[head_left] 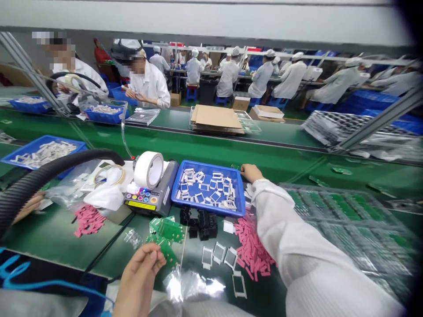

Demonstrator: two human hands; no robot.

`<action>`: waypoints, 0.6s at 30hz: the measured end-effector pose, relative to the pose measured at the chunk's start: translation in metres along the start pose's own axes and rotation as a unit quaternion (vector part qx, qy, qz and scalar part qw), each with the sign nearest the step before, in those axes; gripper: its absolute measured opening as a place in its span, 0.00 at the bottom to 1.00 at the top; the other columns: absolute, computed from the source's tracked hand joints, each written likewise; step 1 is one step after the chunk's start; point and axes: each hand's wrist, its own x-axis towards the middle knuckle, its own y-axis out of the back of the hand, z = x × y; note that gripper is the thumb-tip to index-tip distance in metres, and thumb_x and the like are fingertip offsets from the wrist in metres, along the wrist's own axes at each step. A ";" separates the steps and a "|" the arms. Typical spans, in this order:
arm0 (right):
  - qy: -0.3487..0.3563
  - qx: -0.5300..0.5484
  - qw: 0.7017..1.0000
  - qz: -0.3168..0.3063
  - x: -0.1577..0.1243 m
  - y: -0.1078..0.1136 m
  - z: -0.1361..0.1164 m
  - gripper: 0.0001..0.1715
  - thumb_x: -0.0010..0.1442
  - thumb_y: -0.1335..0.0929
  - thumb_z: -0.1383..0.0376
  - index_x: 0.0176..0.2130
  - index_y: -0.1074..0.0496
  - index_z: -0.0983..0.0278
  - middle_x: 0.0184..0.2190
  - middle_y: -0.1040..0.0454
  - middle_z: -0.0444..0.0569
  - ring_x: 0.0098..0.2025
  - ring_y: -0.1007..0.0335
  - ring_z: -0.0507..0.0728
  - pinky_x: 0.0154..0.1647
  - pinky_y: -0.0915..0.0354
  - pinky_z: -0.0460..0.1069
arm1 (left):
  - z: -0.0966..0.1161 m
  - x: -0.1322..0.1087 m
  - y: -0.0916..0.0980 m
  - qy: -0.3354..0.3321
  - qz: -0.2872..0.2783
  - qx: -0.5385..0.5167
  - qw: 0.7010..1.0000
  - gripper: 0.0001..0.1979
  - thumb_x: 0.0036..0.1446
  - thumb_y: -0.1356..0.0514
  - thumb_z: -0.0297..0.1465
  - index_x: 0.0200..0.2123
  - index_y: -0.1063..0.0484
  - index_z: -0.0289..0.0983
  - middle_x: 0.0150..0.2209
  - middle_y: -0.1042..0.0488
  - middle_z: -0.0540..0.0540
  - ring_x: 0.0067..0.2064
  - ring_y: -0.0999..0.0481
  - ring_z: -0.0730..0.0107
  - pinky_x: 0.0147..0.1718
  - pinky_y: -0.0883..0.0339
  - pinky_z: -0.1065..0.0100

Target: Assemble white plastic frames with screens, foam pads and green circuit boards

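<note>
My left hand [142, 266] is closed in a pinch at the near edge of the table, beside a loose pile of green circuit boards [172, 229]. What it pinches, if anything, is too small to make out. My right hand [252, 172] reaches far out past the right rim of a blue tray [208, 165] of small white frames. Its fingers are curled, and the fingertips are partly hidden. A small green board piece [235, 167] lies just left of them; I cannot tell whether they touch. Several white frames [219, 252] lie loose in front of me, beside pink strips [253, 251].
A grey tape dispenser [165, 185] carries a white tape roll [150, 170]. Black parts [203, 223] sit below the tray. Clear trays of green boards [340, 207] fill the right side. A black hose [62, 169] arches at left, near another person's hand [31, 204].
</note>
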 end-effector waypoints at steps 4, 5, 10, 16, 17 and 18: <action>0.016 -0.002 1.000 0.019 -0.019 0.031 -0.017 0.18 0.63 0.35 0.60 0.50 0.33 0.65 0.50 0.32 0.53 0.48 0.32 0.58 0.48 0.33 0.58 | -0.002 -0.006 0.002 0.005 -0.036 0.009 0.999 0.12 0.40 0.30 0.35 0.30 0.24 0.38 0.27 0.28 0.50 0.33 0.29 0.72 0.37 0.32 0.71; 0.032 0.003 0.999 0.029 -0.032 0.041 -0.025 0.17 0.63 0.35 0.60 0.49 0.32 0.66 0.50 0.31 0.53 0.49 0.32 0.58 0.49 0.34 0.58 | -0.003 -0.006 0.003 0.005 -0.042 0.009 0.999 0.11 0.41 0.31 0.35 0.30 0.25 0.38 0.27 0.28 0.50 0.33 0.30 0.72 0.37 0.32 0.71; 0.197 0.050 0.979 -0.017 -0.142 0.054 -0.067 0.15 0.63 0.38 0.57 0.46 0.29 0.59 0.44 0.25 0.47 0.45 0.29 0.55 0.47 0.34 0.51 | -0.009 -0.007 0.001 0.015 -0.085 0.015 0.996 0.09 0.45 0.32 0.35 0.30 0.25 0.38 0.26 0.30 0.51 0.33 0.31 0.73 0.37 0.35 0.70; 0.253 -0.013 0.960 -0.121 -0.223 -0.021 -0.085 0.07 0.52 0.28 0.63 0.31 0.26 0.65 0.30 0.26 0.50 0.33 0.28 0.57 0.31 0.36 0.49 | -0.015 -0.011 0.000 0.045 -0.148 0.065 0.986 0.09 0.49 0.35 0.37 0.30 0.26 0.37 0.26 0.30 0.50 0.31 0.33 0.73 0.35 0.38 0.70; 0.249 -0.022 0.961 -0.119 -0.227 -0.032 -0.084 0.08 0.49 0.27 0.63 0.29 0.26 0.65 0.30 0.27 0.51 0.33 0.29 0.58 0.31 0.37 0.49 | -0.016 -0.011 0.000 0.048 -0.152 0.072 0.985 0.09 0.49 0.35 0.37 0.29 0.26 0.37 0.25 0.30 0.50 0.31 0.33 0.74 0.35 0.39 0.70; 0.247 -0.028 0.962 -0.116 -0.229 -0.040 -0.084 0.08 0.48 0.26 0.64 0.28 0.26 0.66 0.30 0.27 0.52 0.33 0.29 0.59 0.31 0.38 0.50 | -0.018 -0.011 0.001 0.051 -0.155 0.075 0.984 0.10 0.49 0.35 0.37 0.29 0.26 0.36 0.25 0.30 0.50 0.30 0.33 0.74 0.35 0.39 0.70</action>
